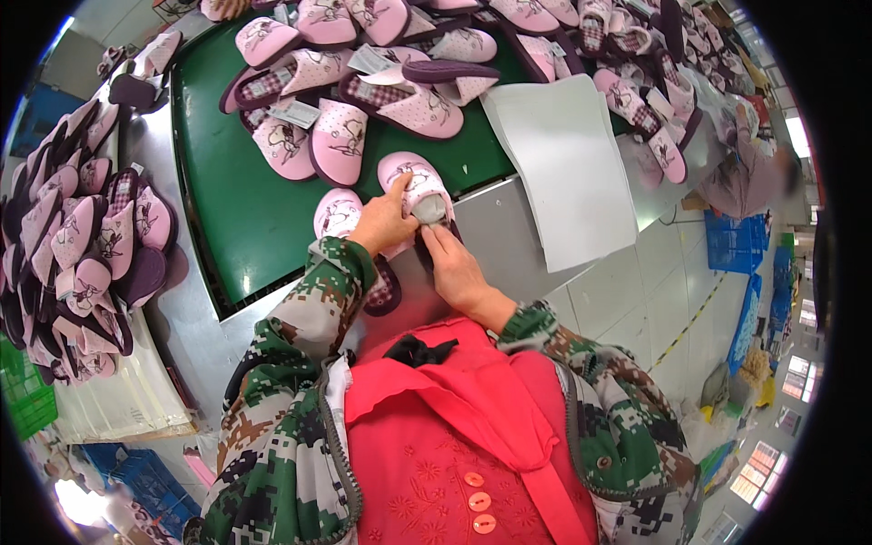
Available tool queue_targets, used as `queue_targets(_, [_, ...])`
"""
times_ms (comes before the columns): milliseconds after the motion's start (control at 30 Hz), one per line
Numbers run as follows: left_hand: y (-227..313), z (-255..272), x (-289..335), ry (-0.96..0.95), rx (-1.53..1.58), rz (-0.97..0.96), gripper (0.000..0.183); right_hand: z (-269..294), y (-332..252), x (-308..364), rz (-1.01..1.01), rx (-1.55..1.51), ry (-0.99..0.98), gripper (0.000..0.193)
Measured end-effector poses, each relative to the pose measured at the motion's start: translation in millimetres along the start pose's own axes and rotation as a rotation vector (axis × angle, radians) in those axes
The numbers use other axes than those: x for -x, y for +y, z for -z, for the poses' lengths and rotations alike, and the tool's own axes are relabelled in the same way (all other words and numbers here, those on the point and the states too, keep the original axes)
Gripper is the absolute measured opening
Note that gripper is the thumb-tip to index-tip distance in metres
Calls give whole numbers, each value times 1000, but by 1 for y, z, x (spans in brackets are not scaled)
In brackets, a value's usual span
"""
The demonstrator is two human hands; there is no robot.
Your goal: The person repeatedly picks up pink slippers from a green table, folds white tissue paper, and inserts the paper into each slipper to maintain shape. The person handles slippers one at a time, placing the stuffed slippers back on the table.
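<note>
A pink slipper [409,168] with a dark purple sole and a printed drawing sits toe-away at the table's near edge. A white wad, seemingly paper [429,209], shows in its opening. My left hand [386,221] grips the slipper's upper from the left, its index finger stretched over the top. The fingers of my right hand [456,271] are pressed together at the wad's lower edge, inside the opening; their tips are partly hidden. Just left lies a second pink slipper [337,214], partly covered by my left hand, its checked insole pointing toward me.
Many pink slippers [338,141] lie heaped across the green table surface [241,218]. Another heap [91,232] fills the side surface at left. White sheets [577,182] overhang the table edge at right. Blue crates [734,241] stand on the tiled floor beyond.
</note>
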State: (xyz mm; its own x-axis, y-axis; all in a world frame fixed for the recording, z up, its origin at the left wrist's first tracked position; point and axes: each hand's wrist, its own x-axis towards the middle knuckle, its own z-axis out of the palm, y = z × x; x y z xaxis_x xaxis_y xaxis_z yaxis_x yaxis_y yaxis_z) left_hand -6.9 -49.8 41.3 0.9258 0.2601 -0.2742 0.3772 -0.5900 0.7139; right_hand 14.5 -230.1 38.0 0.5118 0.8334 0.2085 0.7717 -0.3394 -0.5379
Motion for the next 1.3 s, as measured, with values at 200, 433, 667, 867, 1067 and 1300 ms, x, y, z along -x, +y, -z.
queue_targets(200, [-4, -1, -8, 66, -70, -25, 73, -26, 19, -46, -57, 18, -39, 39])
queue_targets(433, [-10, 2, -15, 98, -163, 5, 74, 0, 9, -57, -151, -16, -212, 32])
queue_targets(667, [-2, 3, -7, 40, -128, 27, 72, -30, 17, -48, -52, 177, -165, 49])
queue_targets(867, [-11, 7, -21, 97, -189, 5, 71, -49, 23, -71, -126, 199, -153, 51])
queue_targets(1067, [20, 16, -22, 135, -482, 144, 68, 35, 32, -52, -86, 25, -415, 31])
queue_targets(1300, [21, -9, -52, 331, -552, 99, 56, 125, 148, -36, -362, 215, -110, 32])
